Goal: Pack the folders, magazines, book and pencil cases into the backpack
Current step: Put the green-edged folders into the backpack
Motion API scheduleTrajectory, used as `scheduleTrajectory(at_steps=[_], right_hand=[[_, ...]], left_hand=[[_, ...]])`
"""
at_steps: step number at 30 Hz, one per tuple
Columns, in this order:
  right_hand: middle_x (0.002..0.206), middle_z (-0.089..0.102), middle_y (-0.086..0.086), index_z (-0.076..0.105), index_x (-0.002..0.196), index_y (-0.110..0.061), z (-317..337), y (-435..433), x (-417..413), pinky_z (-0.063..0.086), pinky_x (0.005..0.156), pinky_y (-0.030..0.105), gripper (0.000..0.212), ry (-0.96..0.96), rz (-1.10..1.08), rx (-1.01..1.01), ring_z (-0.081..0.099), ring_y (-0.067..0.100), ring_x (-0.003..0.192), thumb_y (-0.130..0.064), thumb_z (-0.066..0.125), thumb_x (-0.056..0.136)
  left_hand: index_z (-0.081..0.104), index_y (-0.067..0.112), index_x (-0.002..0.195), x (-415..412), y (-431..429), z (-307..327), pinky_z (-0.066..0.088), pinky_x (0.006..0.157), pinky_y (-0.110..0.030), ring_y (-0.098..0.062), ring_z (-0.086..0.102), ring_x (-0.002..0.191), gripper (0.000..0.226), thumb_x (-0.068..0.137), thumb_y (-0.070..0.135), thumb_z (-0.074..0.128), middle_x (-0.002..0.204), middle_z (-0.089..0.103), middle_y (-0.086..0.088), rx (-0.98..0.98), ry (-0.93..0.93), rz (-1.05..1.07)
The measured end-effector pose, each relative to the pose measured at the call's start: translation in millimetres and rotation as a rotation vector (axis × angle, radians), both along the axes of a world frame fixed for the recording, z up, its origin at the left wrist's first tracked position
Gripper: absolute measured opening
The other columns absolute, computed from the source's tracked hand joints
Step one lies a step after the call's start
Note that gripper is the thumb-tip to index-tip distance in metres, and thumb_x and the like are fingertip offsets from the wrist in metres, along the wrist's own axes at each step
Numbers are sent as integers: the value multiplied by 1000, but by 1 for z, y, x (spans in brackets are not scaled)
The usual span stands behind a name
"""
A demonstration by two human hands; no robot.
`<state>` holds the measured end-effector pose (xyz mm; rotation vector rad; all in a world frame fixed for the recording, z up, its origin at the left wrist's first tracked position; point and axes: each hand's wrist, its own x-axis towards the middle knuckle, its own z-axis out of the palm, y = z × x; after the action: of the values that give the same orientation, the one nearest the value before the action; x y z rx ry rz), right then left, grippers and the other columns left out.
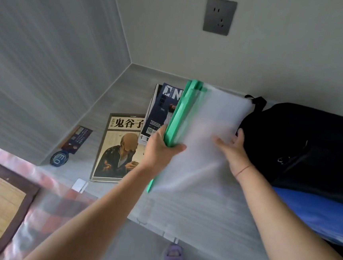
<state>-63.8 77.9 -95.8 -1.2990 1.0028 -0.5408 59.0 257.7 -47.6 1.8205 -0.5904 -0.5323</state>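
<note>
Left hand (160, 149) grips the blurred green-edged folders (208, 124), fingers curled behind, mostly hidden. Right hand (235, 154) pinches the other edge, thumb on top. Just past the right fingers sits the backpack (300, 141) (cut off by the frame). Left of the left fingers lie the book (115, 149) and half-covered magazines (160, 108).
</note>
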Motion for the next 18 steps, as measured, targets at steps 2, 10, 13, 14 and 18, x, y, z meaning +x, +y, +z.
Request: scheduleTrajectory(at_steps=[2,10,13,14,18], right_hand=[[129,55,4,29,142,-11,19,-20,-8,51,92,29,71,-177,60,101,58,13,113,-1,66,82],[81,74,-4,70,72,-13,77,-54,-51,51,86,24,36,-369,236,153,66,11,85,10,47,86],[92,75,-1,66,94,-8,73,-44,-61,52,92,29,27,-338,332,110,68,15,93,11,53,79],[96,75,-1,65,99,-8,72,-41,-63,53,91,29,30,-321,375,92,69,14,94,8,57,74],[107,73,-3,68,105,-18,59,-31,-62,54,86,24,45,-261,445,92,67,12,102,-1,70,64]], left_hand=[[62,27,85,8,1,23,49,62,-27,-9,56,64,37,61,9,83,71,62,10,-70,56,-38],[61,0,109,18,1,41,52,92,-41,-26,63,92,44,69,-13,72,104,67,-17,-220,328,-11],[61,-3,113,17,1,25,48,97,-47,-31,63,99,49,67,-8,77,115,65,-24,-174,351,4],[64,1,111,17,1,20,49,97,-46,-31,64,100,49,65,-4,79,114,67,-21,-152,349,-14],[68,17,103,20,-2,6,53,88,-34,-19,70,96,46,62,4,84,103,74,-2,-66,343,-97]])
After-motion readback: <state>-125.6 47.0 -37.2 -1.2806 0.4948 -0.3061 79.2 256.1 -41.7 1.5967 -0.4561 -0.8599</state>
